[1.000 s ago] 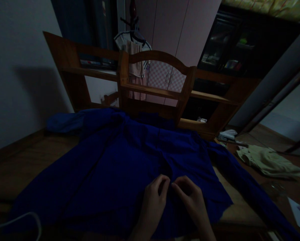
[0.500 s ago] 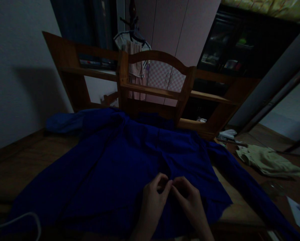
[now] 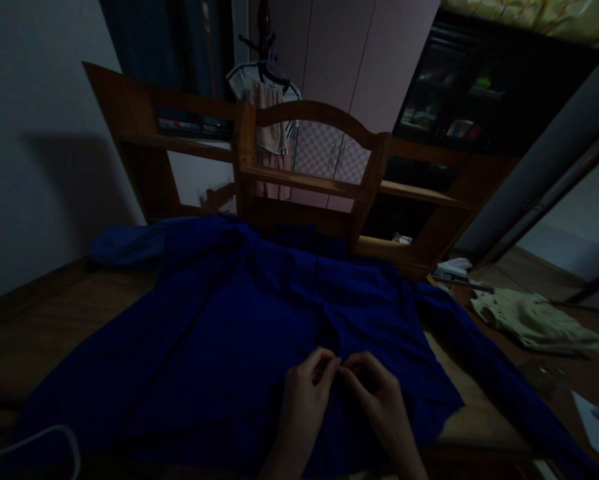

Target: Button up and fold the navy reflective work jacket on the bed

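A dark blue long-sleeved shirt (image 3: 219, 347) lies spread over the wooden desk, one sleeve stretching off to the lower right. Near its front middle, my left hand (image 3: 307, 393) pinches the cloth between thumb and forefinger. My right hand (image 3: 377, 390) pinches right beside it, the fingertips of both hands almost touching. A raised fold of the shirt runs away from the fingertips. Whether a button or only fabric sits between the fingers is too dark to make out.
A wooden shelf rack (image 3: 304, 177) stands along the desk's far edge. To the right are a folded pale green garment (image 3: 534, 320), a clear glass object (image 3: 544, 373) and white paper (image 3: 597, 423). A white cable (image 3: 62, 430) curves at the lower left. The wall (image 3: 44, 167) bounds the left.
Both hands stay at the same spot on the shirt. The left thumb and fingertips have shifted very slightly, leaving a small gap to the right fingertips.
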`<action>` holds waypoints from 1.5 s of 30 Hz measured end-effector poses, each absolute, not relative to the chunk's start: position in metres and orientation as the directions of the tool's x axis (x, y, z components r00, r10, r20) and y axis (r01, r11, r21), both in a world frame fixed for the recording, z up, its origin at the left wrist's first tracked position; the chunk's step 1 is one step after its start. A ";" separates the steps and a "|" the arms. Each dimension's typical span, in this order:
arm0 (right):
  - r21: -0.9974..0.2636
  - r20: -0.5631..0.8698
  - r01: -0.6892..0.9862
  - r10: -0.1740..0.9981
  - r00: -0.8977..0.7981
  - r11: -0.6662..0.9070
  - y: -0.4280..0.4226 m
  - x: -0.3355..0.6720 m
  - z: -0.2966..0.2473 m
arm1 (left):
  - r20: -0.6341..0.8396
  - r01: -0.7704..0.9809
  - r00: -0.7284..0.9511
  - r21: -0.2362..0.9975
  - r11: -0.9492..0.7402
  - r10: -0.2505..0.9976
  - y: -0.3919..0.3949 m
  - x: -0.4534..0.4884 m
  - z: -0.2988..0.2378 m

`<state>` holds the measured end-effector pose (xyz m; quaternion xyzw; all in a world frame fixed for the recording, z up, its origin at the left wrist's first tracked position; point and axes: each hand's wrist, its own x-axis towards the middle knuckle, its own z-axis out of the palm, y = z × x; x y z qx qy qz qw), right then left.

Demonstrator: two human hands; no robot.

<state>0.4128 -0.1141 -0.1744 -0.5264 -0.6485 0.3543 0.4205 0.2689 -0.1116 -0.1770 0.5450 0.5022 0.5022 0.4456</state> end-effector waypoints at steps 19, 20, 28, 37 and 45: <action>-0.891 0.199 0.394 0.974 -0.104 0.224 -0.116 0.412 -0.168 | 0.077 0.076 -0.013 0.994 -0.076 0.997 -0.112 0.270 -0.178; -0.892 0.198 0.394 0.975 -0.103 0.223 -0.116 0.412 -0.167 | 0.075 0.077 -0.006 0.994 -0.075 0.997 -0.112 0.271 -0.178; -0.896 0.205 0.381 0.974 -0.099 0.227 -0.116 0.411 -0.167 | 0.096 0.094 -0.018 0.991 -0.094 0.995 -0.113 0.271 -0.174; -0.897 0.190 0.390 0.978 -0.087 0.208 -0.114 0.412 -0.172 | 0.115 0.099 -0.057 0.989 -0.109 0.992 -0.113 0.272 -0.175; -0.901 0.193 0.382 0.978 -0.079 0.208 -0.115 0.411 -0.171 | 0.062 0.029 -0.067 0.998 -0.060 0.996 -0.111 0.272 -0.179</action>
